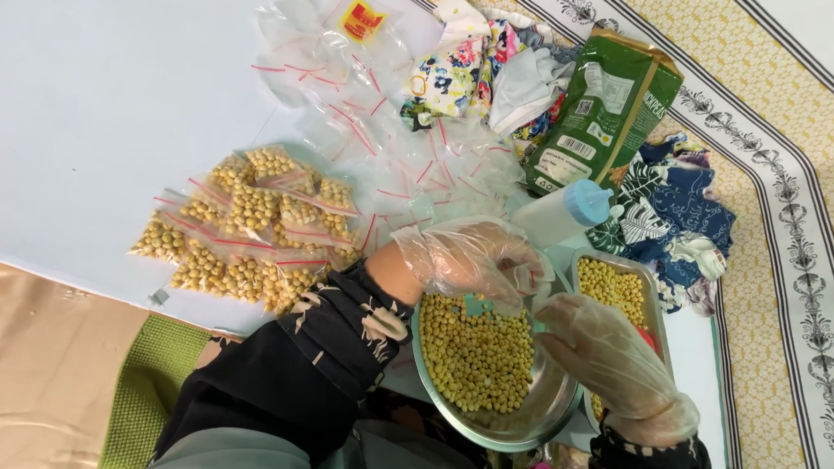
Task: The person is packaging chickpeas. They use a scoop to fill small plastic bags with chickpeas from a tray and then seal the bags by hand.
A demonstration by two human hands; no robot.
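my gloved left hand (477, 258) pinches the mouth of a small clear bag (535, 268), fingers together on it, while my gloved right hand (609, 355) curls loosely beside it, and i cannot tell whether it grips anything. the bag hangs over the round metal bowl (550, 409) of yellow chickpeas (478, 350), its long axis hard to judge through the plastic. left of the bowl lie filled bags (244, 227), empty bags (384, 139) beyond, a metal tray (653, 296) just right.
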